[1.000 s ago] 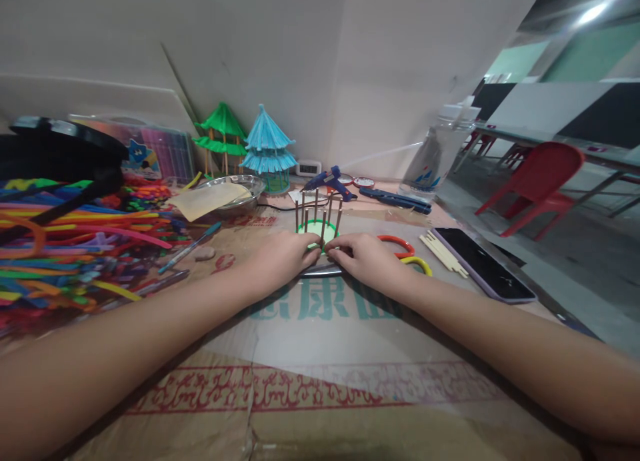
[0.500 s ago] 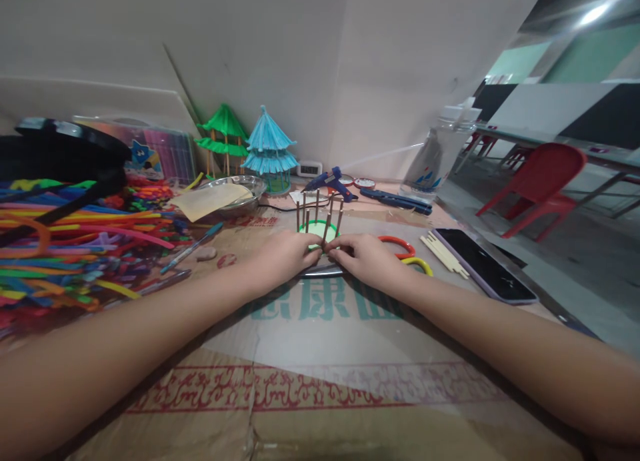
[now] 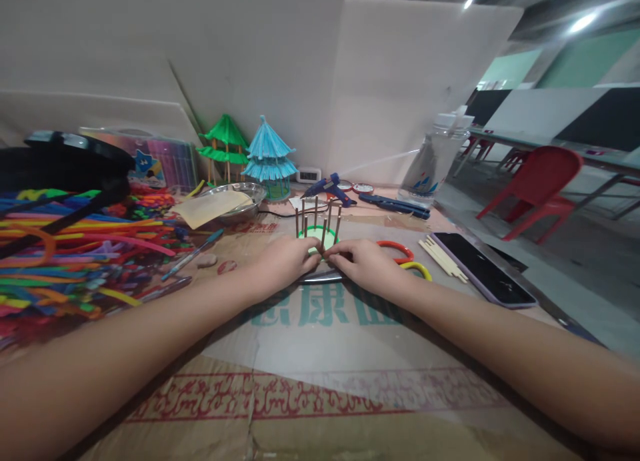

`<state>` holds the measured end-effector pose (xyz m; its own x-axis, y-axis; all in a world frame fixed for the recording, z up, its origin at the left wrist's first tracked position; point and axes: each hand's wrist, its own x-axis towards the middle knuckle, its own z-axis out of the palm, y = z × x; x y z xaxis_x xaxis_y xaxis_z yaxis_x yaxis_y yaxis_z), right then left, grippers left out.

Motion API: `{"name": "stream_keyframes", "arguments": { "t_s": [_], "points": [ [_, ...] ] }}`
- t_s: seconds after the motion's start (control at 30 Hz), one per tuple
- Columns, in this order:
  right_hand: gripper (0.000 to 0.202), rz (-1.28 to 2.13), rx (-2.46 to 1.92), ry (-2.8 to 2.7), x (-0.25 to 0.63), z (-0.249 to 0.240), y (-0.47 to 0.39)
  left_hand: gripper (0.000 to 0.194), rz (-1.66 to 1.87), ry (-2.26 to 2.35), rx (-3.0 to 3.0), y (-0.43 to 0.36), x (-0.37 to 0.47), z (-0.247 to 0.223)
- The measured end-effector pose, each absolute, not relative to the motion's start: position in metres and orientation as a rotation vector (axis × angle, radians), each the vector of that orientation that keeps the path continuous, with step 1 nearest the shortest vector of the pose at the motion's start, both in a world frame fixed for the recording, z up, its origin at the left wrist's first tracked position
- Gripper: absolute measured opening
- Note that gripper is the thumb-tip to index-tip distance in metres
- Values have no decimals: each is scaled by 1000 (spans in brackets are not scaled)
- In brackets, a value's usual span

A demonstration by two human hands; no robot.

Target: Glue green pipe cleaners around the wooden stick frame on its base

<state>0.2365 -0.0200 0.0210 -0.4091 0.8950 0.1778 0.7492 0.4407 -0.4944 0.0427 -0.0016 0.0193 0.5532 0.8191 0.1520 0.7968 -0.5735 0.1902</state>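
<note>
Head view: both hands low at a small round green-edged base (image 3: 318,238), mid-table, with thin brown sticks (image 3: 315,214) standing up around it, most near upright, a front one leaning slightly. Left hand (image 3: 287,262) at the near left edge, right hand (image 3: 367,264) at the near right; fingertips drawn in close to the foot of the front sticks. Fingers of both curled; whether they pinch a stick or only touch the base, cannot tell. Under the base, a shiny tray (image 3: 320,280), its near rim showing between the wrists.

Right of the right hand: scissors handles, one orange-red loop (image 3: 396,250), one yellow loop (image 3: 417,270), partly behind the hand. Farther right, pale sticks (image 3: 443,258) lying beside a dark-screened phone (image 3: 483,269).

Behind the base: blue glue gun (image 3: 330,188), small white digital clock (image 3: 309,175), blue model pavilion (image 3: 270,151) with two-tier roof, green model pavilion (image 3: 225,148) to its left. Metal bowl (image 3: 256,196) with a pale yellow sheet (image 3: 213,209) across it. Far left, heaped multicoloured pipe cleaners (image 3: 75,248); blue-capped pen (image 3: 193,256) between heap and left arm. Clear bottle (image 3: 433,161) at back right.
</note>
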Motion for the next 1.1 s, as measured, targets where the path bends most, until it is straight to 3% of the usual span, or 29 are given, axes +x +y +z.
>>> {"name": "stream_keyframes", "arguments": {
  "t_s": [1.1],
  "points": [
    [26,464,-1390,-2297,236,23,-22,31,260,1565,2740,-14,47,18]
  ]
}}
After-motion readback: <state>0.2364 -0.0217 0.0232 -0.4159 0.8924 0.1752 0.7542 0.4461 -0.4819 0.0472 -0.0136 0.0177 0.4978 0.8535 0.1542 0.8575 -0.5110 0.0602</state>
